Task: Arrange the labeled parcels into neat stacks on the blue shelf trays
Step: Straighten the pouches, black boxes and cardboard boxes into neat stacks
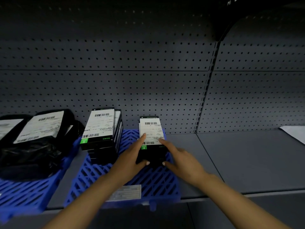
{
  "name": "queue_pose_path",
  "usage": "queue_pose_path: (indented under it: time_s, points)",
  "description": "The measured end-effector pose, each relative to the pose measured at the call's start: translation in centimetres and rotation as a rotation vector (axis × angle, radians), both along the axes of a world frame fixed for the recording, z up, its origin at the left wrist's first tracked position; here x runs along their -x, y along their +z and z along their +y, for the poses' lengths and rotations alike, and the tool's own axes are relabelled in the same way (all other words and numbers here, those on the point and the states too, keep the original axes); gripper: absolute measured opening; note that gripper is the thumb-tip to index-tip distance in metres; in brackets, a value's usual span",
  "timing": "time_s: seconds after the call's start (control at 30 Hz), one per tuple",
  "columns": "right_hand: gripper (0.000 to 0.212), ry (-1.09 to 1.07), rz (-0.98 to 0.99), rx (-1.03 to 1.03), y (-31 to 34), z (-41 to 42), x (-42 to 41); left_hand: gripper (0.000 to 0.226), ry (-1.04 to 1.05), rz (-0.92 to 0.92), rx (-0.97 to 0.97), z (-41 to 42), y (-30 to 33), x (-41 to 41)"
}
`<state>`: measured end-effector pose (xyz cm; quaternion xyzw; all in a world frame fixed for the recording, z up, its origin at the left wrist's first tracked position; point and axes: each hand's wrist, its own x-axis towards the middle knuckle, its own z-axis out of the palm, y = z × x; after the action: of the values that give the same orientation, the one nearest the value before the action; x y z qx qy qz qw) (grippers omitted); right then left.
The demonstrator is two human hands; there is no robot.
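Both hands are on the right stack (151,139) now, which sits toward the back right corner of the middle tray (125,177). The left hand (132,156) has its fingers laid along the stack's left side, forefinger reaching up onto the top label, thumb tucked against the near end. The right hand (179,156) mirrors it on the right side, forefinger on the label, thumb at the near face. Fingers fairly straight, set only as wide as the stack itself: she looks to be squaring it rather than lifting.

These are flat black boxes with white barcode labels, and they look stiff and light, the sort that keep their shape under a squeeze. Smooth faces, though, so the boxes could slide over each other; pressing on the two long sides and the near end together seems the sound hold.

The taller stack (101,134) stands near the tray's back left corner, its boxes slightly fanned, apart from the one in hand. On the left tray (28,194) lie soft black bags (33,142), limp and crinkled; those would sag and want a flat palm underneath. A white sheet (295,133) lies at the shelf's (247,162) far right edge.
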<state>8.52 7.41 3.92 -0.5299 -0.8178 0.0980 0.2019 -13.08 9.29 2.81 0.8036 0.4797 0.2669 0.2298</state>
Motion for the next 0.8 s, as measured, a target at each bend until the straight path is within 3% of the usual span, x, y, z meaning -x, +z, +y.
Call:
queue_pose_path:
  time_s: [0.1,0.3,0.53,0.8]
  points:
    - [0.077,-0.035,-0.051,-0.031,-0.1,0.6,0.0,0.088,0.006,0.006,-0.014,0.3,0.2,-0.1]
    - [0.07,-0.034,0.136,0.08,0.0,1.5,0.2,0.084,0.031,-0.002,-0.044,1.1,0.7,-1.0]
    - [0.069,-0.004,0.158,0.103,-0.2,1.5,0.0,0.085,0.015,0.012,0.003,1.5,1.0,-0.8]
    - [0.065,-0.027,-0.054,0.015,0.2,1.6,0.3,0.088,0.045,0.05,0.003,1.3,0.7,-0.9]
